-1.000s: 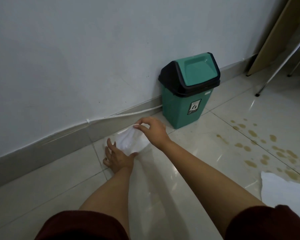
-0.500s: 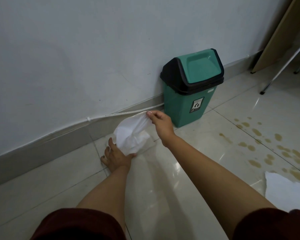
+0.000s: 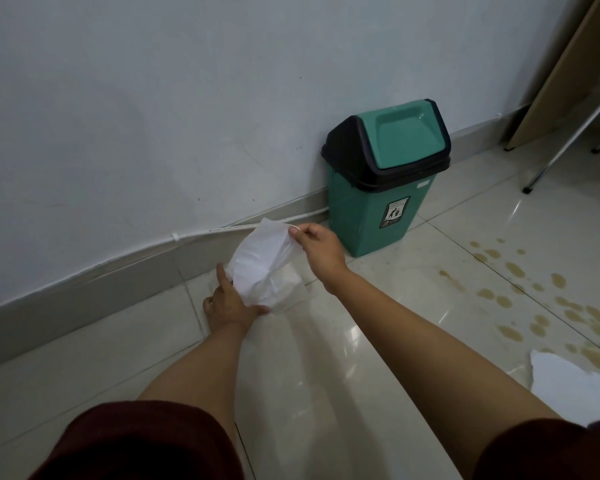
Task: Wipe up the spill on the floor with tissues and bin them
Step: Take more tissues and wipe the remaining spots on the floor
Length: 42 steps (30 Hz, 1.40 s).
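My right hand (image 3: 317,249) pinches the top of a white tissue (image 3: 262,258) and holds it up off the floor near the wall. My left hand (image 3: 231,301) rests low on the floor tiles and presses on a white tissue pack (image 3: 283,292) from which the tissue rises. A green bin (image 3: 378,206) with a black-rimmed swing lid stands against the wall just right of my right hand. Brown spill drops (image 3: 534,296) spread over the tiles at the right. Another white tissue (image 3: 575,389) lies flat at the lower right edge, beside the spill.
A grey skirting board (image 3: 84,296) with a white cable (image 3: 201,232) runs along the wall. A wooden panel (image 3: 565,67) leans at the top right, with metal furniture legs (image 3: 548,164) beside it.
My right hand has risen and drawn the tissue up and out, away from my left hand. My left hand stays low on the floor. The view has shifted slightly left.
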Available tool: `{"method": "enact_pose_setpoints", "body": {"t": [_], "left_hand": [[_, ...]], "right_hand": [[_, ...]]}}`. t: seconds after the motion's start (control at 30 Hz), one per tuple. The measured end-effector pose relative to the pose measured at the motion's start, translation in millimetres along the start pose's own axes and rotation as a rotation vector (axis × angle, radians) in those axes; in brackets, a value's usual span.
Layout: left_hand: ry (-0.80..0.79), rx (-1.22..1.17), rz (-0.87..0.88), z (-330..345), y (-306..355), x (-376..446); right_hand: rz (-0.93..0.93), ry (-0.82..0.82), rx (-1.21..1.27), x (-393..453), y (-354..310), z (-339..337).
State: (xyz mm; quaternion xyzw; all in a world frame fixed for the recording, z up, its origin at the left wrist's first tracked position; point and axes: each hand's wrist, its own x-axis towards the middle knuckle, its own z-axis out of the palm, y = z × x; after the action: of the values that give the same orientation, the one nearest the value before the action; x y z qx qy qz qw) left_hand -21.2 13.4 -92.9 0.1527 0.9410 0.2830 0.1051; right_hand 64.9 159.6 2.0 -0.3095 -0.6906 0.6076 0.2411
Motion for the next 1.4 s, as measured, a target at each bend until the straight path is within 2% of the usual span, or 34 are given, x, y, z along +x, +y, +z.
{"method": "enact_pose_setpoints", "body": {"t": [0.4,0.63,0.77,0.93,1.0,1.07,1.2,1.3,1.4], "left_hand": [[-0.019,0.026,-0.003,5.7,-8.9,1.8],[-0.025,-0.094,0.032,-1.4,-3.0,-8.1],[0.052,-0.159,0.192,-19.9,14.6,-25.1],[0.068,-0.083,0.533,-40.6,50.5,-40.2],[0.091,-0.222,0.586,-41.7,78.6,-43.4],[0.052,-0.510,0.531,-40.5,112.5,-49.3],[-0.196,-0.869,0.380,-32.0,178.0,-71.2],[-0.332,-0.931,0.394,-27.6,219.8,-90.9],[-0.360,-0.953,0.447,-31.1,254.8,-110.5]], "right_hand": [[-0.050,0.263,0.325,22.7,-57.5,-16.4],[-0.203,0.203,0.116,18.4,-64.4,-59.9],[-0.245,0.224,0.017,7.5,-62.2,-86.8],[-0.268,0.197,-0.120,-10.7,-69.1,-118.3],[-0.282,0.184,-0.168,-17.6,-74.7,-132.6],[-0.286,0.157,-0.219,-24.7,-81.9,-146.5],[-0.285,0.138,-0.318,-39.1,-99.0,-176.0],[-0.284,0.165,-0.391,-51.2,-119.1,-205.1],[-0.265,0.194,-0.488,-64.1,-143.6,-239.4]]}}
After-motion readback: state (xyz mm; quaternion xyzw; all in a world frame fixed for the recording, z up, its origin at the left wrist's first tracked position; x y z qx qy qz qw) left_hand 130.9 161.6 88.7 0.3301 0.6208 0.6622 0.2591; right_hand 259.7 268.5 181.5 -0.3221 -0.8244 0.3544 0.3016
